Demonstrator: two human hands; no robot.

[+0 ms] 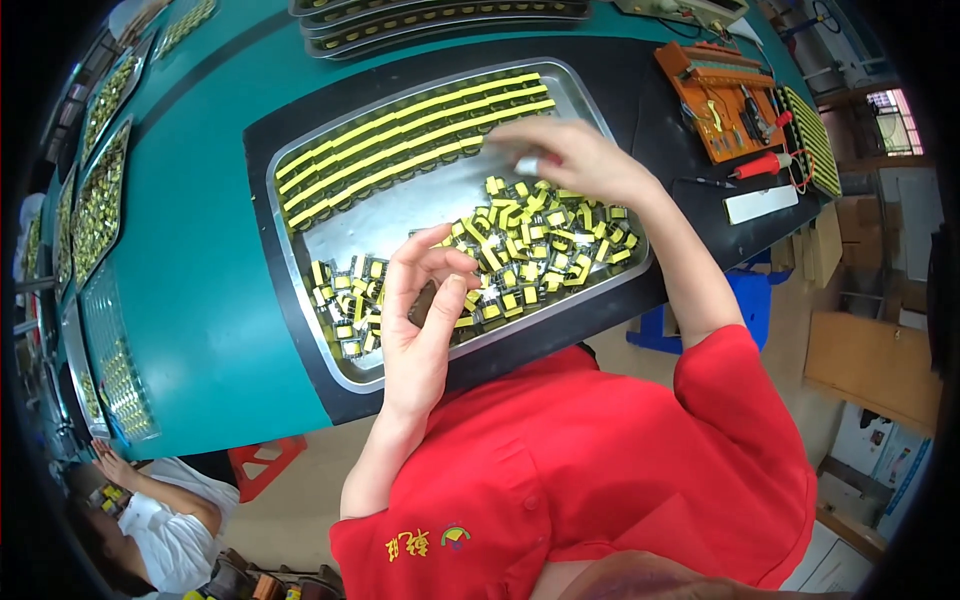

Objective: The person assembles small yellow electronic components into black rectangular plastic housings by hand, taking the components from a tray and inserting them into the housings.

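The head view is showing a teal workbench [200, 290] with a row of narrow trays [100, 190] of yellow parts lying along its far left edge. Further in, a metal tray [300, 250] is sitting on a black mat, holding neat rows of yellow-taped components [400, 140] across its upper part and a loose pile of the same small yellow components [530, 245] in its lower half.

The left hand [425, 310] is hovering over the lower left of the pile, fingers curled with thumb and forefinger drawing together; whether a piece is pinched between them I cannot tell. The right hand [570, 155] is reaching over the tray's upper right, fingertips closed on something small and pale just beside the ends of the rows; what exactly it is gripping is too blurred to say.

To do this well, I judge that each piece is best picked singly from the pile's edge, turned the same way as its neighbours, and set touching the last one in a row so the lines stay straight. Keeping wrists lifted should be avoiding any knock to finished rows.

At far right an orange test fixture [725, 100] with a red probe [765, 165] is lying well apart from both hands.
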